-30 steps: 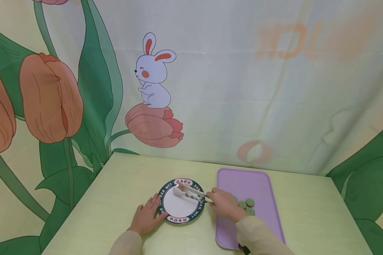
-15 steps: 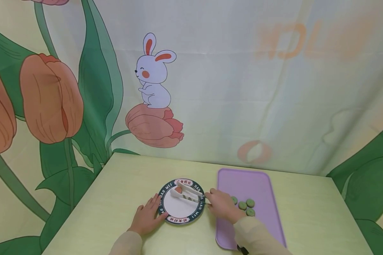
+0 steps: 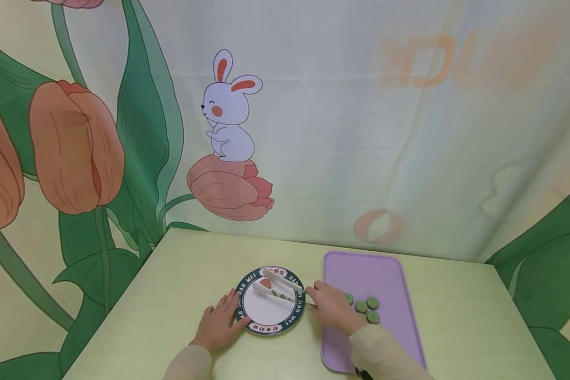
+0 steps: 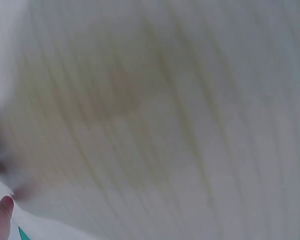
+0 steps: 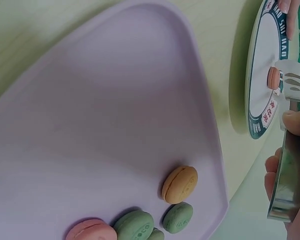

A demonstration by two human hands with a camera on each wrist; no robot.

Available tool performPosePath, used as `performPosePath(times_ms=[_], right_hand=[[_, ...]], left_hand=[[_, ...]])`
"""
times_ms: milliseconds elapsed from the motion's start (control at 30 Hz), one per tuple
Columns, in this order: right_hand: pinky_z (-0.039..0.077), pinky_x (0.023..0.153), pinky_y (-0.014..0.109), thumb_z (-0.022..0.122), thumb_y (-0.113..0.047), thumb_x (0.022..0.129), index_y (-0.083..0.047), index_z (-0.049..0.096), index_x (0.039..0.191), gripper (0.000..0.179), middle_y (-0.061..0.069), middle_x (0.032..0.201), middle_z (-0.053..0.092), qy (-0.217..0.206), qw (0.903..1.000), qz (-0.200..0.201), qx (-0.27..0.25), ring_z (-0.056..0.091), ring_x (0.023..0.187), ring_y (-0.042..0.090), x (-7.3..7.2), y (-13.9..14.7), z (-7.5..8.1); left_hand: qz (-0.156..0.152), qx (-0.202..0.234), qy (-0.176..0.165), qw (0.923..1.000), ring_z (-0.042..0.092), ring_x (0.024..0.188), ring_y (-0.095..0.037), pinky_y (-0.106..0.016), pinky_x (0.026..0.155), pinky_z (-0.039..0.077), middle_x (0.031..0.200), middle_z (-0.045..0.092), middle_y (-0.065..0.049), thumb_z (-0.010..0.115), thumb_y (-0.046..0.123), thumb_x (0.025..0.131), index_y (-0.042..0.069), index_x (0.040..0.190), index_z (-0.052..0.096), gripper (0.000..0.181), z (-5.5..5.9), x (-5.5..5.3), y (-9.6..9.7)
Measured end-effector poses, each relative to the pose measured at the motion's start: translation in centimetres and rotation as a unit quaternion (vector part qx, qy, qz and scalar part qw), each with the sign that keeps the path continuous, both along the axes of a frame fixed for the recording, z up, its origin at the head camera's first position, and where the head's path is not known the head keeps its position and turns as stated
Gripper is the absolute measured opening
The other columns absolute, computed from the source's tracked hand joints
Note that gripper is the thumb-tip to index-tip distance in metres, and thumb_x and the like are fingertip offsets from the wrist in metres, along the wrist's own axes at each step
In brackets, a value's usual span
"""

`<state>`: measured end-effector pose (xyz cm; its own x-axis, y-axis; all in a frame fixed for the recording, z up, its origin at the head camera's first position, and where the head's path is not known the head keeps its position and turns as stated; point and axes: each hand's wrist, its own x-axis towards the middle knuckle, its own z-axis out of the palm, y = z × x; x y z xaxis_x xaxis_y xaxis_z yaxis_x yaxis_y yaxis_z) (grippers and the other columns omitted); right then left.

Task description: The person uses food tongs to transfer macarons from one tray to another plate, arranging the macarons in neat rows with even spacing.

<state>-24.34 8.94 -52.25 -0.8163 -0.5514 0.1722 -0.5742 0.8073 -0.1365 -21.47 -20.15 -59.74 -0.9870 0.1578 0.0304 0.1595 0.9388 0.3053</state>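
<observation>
My right hand [image 3: 332, 307] holds a pair of tongs [image 3: 285, 295] with white slotted tips and a metal handle [image 5: 291, 175]. The tips stand spread over the plate, with a pinkish-orange macaron [image 3: 265, 283] between them. That macaron [image 5: 273, 78] rests on the white middle of the round plate [image 3: 266, 309], whose dark rim carries lettering. Fingers of my left hand [image 3: 218, 321] lie straight against the plate's left rim, thumb on its near edge. Pale cloth fills most of the left wrist view, with a few fingertips [image 4: 5, 212] at lower left.
Right of the plate lies a purple tray [image 3: 361, 272] under my right forearm. Several green macarons [image 3: 372, 302] sit on it; the right wrist view adds an orange macaron [image 5: 180, 184] and a pink macaron [image 5: 91, 231]. A printed curtain [image 3: 313, 158] hangs behind the table [image 3: 461, 311].
The tongs' tips have spread apart, letting go of the pinkish-orange macaron, which now lies on the plate. The right hand has shifted slightly left; the left hand has stayed put.
</observation>
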Motion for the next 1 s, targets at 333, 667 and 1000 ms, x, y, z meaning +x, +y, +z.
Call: performPosePath(times_ms=[333, 667, 1000], right_hand=[[0.031, 0.045, 0.020, 0.066, -0.018, 0.075, -0.011, 0.060, 0.104, 0.030, -0.002, 0.073, 0.046, -0.006, 0.9999, -0.011, -0.003, 0.039, 0.058, 0.010, 0.0, 0.5, 0.0], [0.028, 0.042, 0.018, 0.066, -0.016, 0.072, -0.011, 0.060, 0.100, 0.029, -0.004, 0.070, 0.044, 0.032, 0.9993, -0.003, -0.018, 0.035, 0.056, 0.008, 0.6, 1.8, -0.5], [0.026, 0.043, 0.016, 0.062, -0.007, 0.067, -0.009, 0.059, 0.092, 0.025, -0.004, 0.066, 0.039, 0.084, 0.9927, 0.043, -0.075, 0.032, 0.054, 0.007, 0.8, 3.1, -0.8]], left_hand=[[0.002, 0.000, -0.004, 1.0000, 0.029, 0.131, -0.029, -0.057, 0.100, 0.025, 0.146, 0.025, -0.006, 0.040, 0.062, 0.082, 0.010, 0.139, 0.029, 0.077, 0.1, 0.0, 0.2], [0.001, 0.005, 0.002, 1.0000, 0.028, 0.131, -0.029, -0.057, 0.100, 0.025, 0.146, 0.024, -0.006, 0.039, 0.061, 0.083, 0.010, 0.139, 0.029, 0.076, -0.1, 0.1, 0.1], [0.000, 0.009, 0.011, 0.9999, 0.029, 0.131, -0.030, -0.057, 0.099, 0.025, 0.145, 0.026, -0.007, 0.040, 0.060, 0.082, 0.009, 0.138, 0.031, 0.076, 0.0, 0.1, 0.2]])
